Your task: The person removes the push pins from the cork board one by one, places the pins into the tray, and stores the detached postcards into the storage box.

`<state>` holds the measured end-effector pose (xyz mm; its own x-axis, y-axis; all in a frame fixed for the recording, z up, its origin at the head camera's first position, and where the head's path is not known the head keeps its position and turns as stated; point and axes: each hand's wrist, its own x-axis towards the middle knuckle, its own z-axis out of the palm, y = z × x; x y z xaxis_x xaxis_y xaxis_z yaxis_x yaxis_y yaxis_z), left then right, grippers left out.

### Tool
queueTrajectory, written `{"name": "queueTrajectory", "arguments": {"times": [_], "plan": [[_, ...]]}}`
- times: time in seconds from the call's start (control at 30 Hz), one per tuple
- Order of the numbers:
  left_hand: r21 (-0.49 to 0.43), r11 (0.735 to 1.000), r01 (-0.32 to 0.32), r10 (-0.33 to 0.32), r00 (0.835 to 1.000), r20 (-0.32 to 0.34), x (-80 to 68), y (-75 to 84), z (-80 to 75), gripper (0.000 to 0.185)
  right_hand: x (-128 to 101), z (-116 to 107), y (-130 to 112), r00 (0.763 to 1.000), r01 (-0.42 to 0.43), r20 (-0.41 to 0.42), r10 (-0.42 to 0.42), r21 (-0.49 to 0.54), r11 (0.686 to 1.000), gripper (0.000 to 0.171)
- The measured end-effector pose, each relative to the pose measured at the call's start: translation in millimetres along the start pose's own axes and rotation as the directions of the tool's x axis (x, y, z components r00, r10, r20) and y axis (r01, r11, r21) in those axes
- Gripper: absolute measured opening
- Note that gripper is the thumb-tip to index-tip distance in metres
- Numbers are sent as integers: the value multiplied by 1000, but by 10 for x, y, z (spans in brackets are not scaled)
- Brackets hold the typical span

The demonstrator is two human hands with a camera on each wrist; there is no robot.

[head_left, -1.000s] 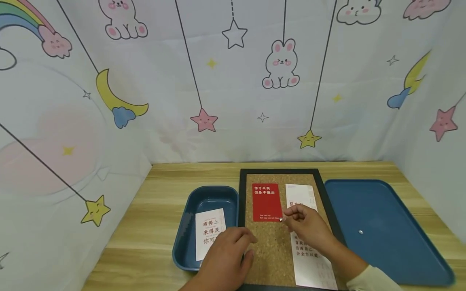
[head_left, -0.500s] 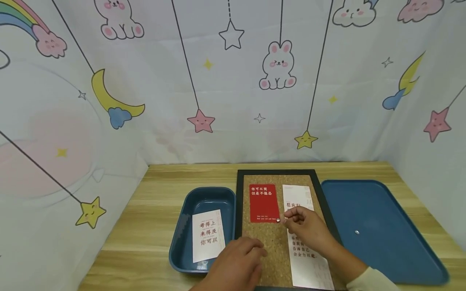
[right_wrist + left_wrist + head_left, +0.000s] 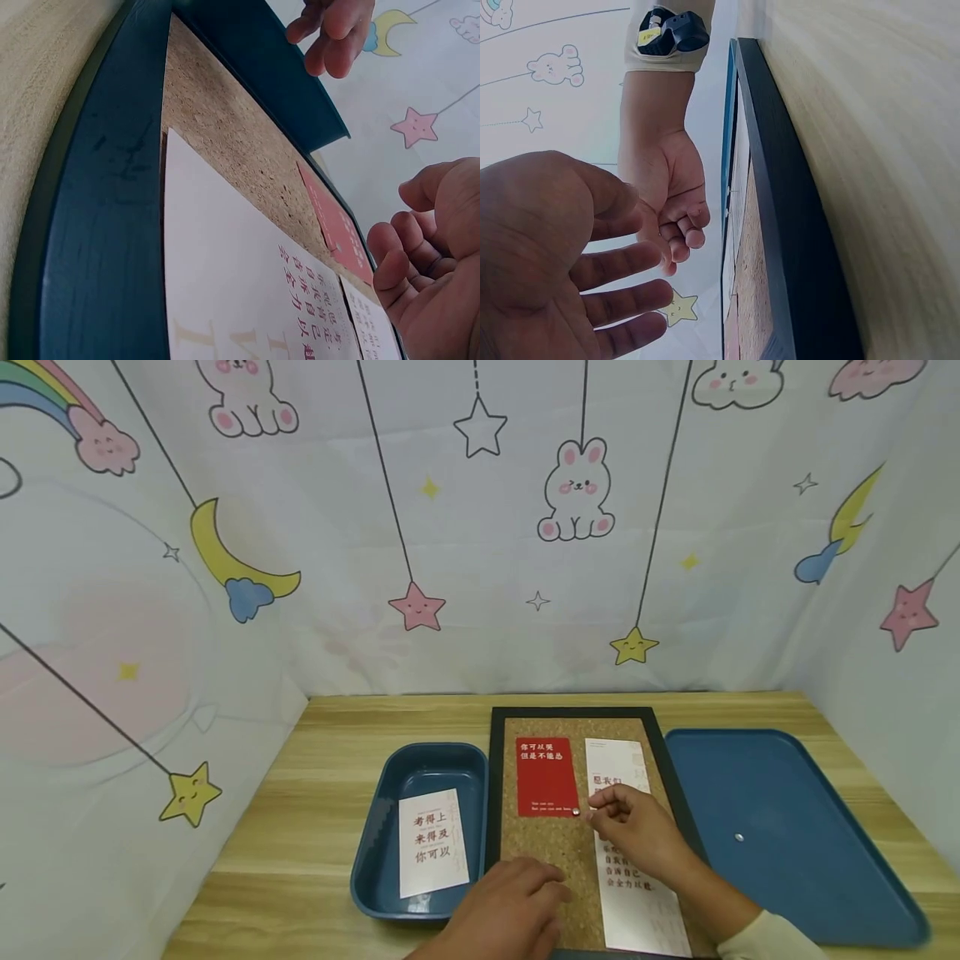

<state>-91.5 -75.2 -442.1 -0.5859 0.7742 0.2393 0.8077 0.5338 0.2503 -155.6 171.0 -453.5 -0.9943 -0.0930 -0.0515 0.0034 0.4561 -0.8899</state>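
Note:
A black-framed cork board (image 3: 557, 850) lies on the wooden table. On it are a red card (image 3: 547, 776) and a long white card (image 3: 641, 893) with red print. A small silver pin (image 3: 576, 812) sits at the red card's lower right corner. My right hand (image 3: 603, 810) has curled fingers, with the fingertips just right of that pin; whether they touch it is unclear. The right wrist view shows the curled fingers (image 3: 409, 262) above the white card (image 3: 240, 285), with nothing in them. My left hand (image 3: 513, 910) lies flat and relaxed over the board's lower edge, fingers (image 3: 622, 300) straight.
A deep blue bin (image 3: 375, 860) left of the board holds a white printed card (image 3: 432, 842). A wide shallow blue tray (image 3: 795, 793) on the right holds one loose pin (image 3: 739, 837). Cartoon-printed cloth walls enclose the table on three sides.
My left hand has slid right, from the bin's edge onto the lower part of the cork board. My right hand has stayed by the pin.

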Motion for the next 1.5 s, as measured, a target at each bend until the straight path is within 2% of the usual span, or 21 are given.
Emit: {"name": "queueTrajectory", "arguments": {"times": [0.13,0.43,0.67,0.9,1.23,1.5], "plan": [[-13,1000,-1,2,999,43,15,8,-3,31,-9,-18,16,1000,2,-17,-3,-45,999,18],[13,1000,-24,23,997,74,29,26,35,31,-32,-69,52,999,29,-18,-31,-93,995,19],[51,995,-87,84,995,56,65,41,110,26,-64,-95,86,998,44,-35,-49,-144,989,19],[46,995,-92,85,987,136,94,61,141,29,-82,-124,112,997,54,-44,-63,-184,981,18],[83,987,-140,130,985,118,100,78,224,28,-93,-151,161,996,47,-62,-63,-228,972,18],[32,990,-141,133,976,170,88,76,273,29,-114,-174,157,997,28,-67,-48,-270,962,17]]}}
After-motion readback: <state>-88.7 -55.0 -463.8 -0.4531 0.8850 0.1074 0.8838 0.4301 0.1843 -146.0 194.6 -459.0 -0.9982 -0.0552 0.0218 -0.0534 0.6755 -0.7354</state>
